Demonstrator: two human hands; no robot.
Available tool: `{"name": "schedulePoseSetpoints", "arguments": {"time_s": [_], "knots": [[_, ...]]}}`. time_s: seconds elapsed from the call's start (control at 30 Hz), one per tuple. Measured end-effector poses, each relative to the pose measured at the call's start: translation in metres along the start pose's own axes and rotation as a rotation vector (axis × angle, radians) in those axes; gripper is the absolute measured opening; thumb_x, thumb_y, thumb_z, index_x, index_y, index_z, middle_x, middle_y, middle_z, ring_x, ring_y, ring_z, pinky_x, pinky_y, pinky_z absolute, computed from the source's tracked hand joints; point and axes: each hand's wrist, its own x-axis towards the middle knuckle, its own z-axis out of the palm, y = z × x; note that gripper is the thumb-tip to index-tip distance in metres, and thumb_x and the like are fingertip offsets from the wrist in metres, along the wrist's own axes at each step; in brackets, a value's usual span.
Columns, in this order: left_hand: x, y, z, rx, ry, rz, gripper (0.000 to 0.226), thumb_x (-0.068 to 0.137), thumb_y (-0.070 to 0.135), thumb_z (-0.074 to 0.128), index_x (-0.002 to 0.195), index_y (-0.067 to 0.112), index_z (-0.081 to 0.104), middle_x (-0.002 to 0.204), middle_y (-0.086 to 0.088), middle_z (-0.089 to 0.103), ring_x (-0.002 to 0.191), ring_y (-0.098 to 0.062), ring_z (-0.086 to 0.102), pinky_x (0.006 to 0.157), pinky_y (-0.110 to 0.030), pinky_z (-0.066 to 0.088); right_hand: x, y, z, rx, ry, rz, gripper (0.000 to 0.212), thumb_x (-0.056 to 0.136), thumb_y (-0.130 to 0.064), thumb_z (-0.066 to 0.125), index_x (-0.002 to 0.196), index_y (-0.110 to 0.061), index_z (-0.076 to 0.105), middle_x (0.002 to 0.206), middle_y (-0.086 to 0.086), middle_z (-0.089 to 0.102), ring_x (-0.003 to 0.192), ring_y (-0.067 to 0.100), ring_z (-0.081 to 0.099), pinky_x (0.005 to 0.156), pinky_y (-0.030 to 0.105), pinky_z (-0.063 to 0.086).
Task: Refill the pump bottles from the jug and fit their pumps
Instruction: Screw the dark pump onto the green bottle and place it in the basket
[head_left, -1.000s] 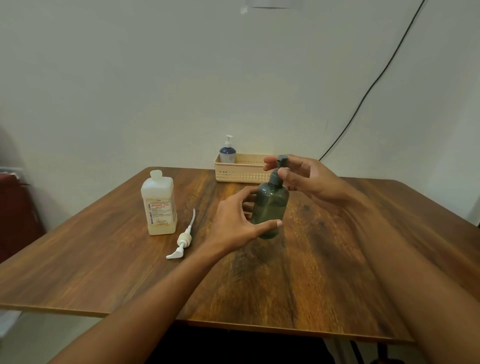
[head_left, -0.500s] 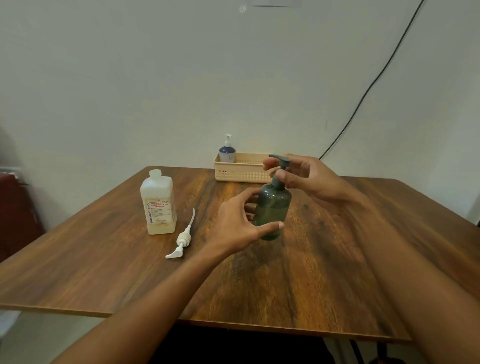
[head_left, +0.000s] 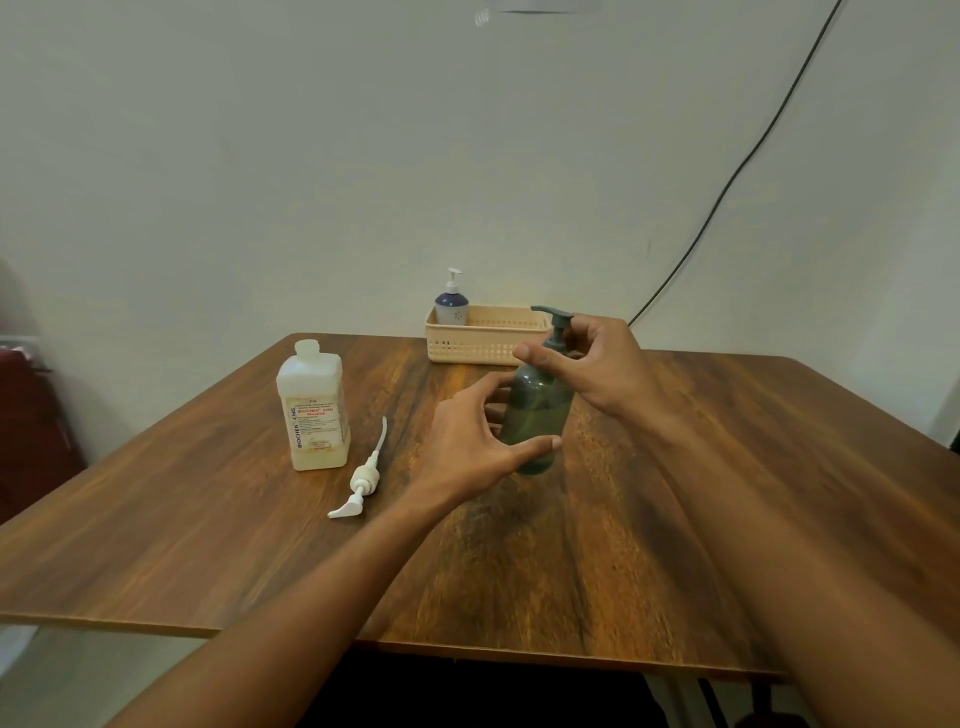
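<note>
Left hand (head_left: 467, 441) grips the body of the green bottle (head_left: 537, 415), thumb across the front, held upright just above the desk (head_left: 675, 493) near centre. Right hand (head_left: 597, 369) is closed w/ fingertips on the collar of the dark pump (head_left: 555, 322) seated in the bottle neck. Jug (head_left: 313, 410) stands uncapped to the left; a loose white pump (head_left: 361, 480) lies beside it. Blue bottle (head_left: 451, 301) w/ pump sits in the basket (head_left: 485, 340) at the back edge.
</note>
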Motion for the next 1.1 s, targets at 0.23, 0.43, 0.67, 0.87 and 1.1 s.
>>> {"name": "schedulePoseSetpoints", "arguments": {"time_s": [0.23,0.43,0.67,0.87,1.1], "knots": [[0.019,-0.007,0.002,-0.024,0.084,-0.058,0.084,0.067,0.056,0.089,0.138,0.026,0.056,0.128,0.007,0.067,0.103,-0.006,0.067,0.079,-0.016,0.058,-0.001,0.02,-0.004,0.152,-0.027,0.084,0.053,0.083,-0.062,0.072,0.119,-0.024,0.075,0.115,-0.003,0.078,0.11,0.017,0.074,0.087,0.039,0.066],[0.067,-0.011,0.002,-0.11,0.11,-0.101,0.077,0.07,0.044,0.092,0.134,0.019,0.057,0.126,0.004,0.068,0.111,-0.009,0.066,0.095,-0.034,0.059,0.014,0.044,-0.012,0.289,-0.039,0.171,0.042,0.095,-0.043,0.074,0.131,-0.021,0.072,0.122,-0.002,0.078,0.107,0.013,0.077,0.082,0.04,0.067],[0.143,-0.02,0.014,-0.122,0.13,-0.14,0.078,0.07,0.043,0.092,0.132,0.02,0.05,0.129,-0.001,0.066,0.113,-0.016,0.067,0.091,-0.038,0.062,0.076,0.058,-0.017,0.296,-0.009,0.204,0.044,0.096,-0.044,0.074,0.132,-0.019,0.072,0.121,-0.004,0.077,0.106,0.009,0.077,0.077,0.035,0.066],[0.217,-0.038,0.029,-0.04,0.153,-0.147,0.079,0.073,0.045,0.09,0.137,0.019,0.052,0.136,-0.002,0.064,0.118,-0.018,0.064,0.093,-0.037,0.06,0.146,0.085,-0.021,0.313,0.059,0.25,0.04,0.102,-0.043,0.067,0.131,-0.016,0.072,0.121,-0.002,0.077,0.107,0.015,0.077,0.079,0.039,0.067],[0.292,-0.076,0.051,0.017,0.176,-0.189,0.076,0.076,0.037,0.09,0.141,0.016,0.056,0.132,-0.005,0.065,0.113,-0.019,0.064,0.095,-0.04,0.059,0.214,0.128,-0.01,0.302,0.117,0.279,0.018,0.108,-0.035,0.057,0.11,-0.028,0.073,0.119,-0.001,0.076,0.107,0.02,0.075,0.079,0.041,0.068]]}}
